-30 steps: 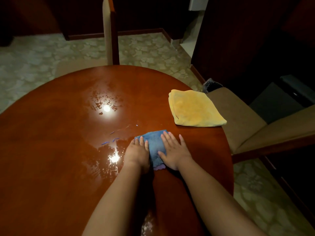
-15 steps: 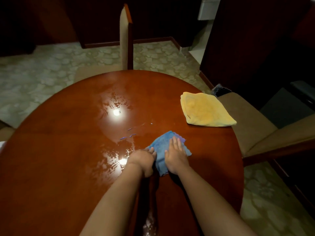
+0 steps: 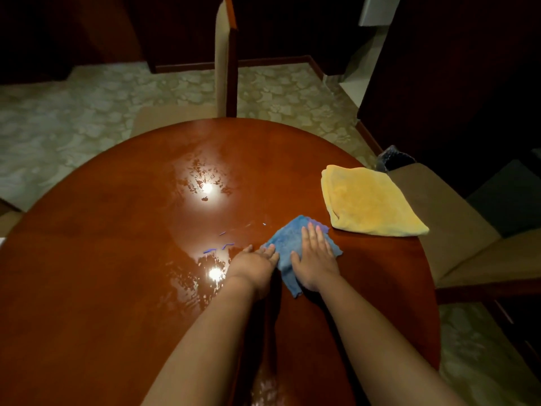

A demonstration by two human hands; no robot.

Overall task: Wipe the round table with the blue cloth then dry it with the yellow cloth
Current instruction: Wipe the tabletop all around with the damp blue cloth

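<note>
The round brown wooden table (image 3: 117, 273) fills the view, glossy and wet around two lamp reflections. A small blue cloth (image 3: 288, 244) lies spread on it right of centre. My right hand (image 3: 314, 259) presses flat on the cloth with straight fingers. My left hand (image 3: 254, 263) rests at the cloth's left edge, fingertips touching it. The folded yellow cloth (image 3: 366, 203) lies at the table's right edge, just beyond the blue one and apart from both hands.
A padded chair (image 3: 456, 230) stands at the right against the table edge. Another chair's back (image 3: 227, 63) rises beyond the far edge. Small blue lint specks (image 3: 218, 249) lie on the wet wood. Patterned carpet (image 3: 87, 112) surrounds the table.
Both hands have slid the blue cloth away from me and to the right, closer to the yellow cloth. My left hand has come off the top of the cloth to its left edge.
</note>
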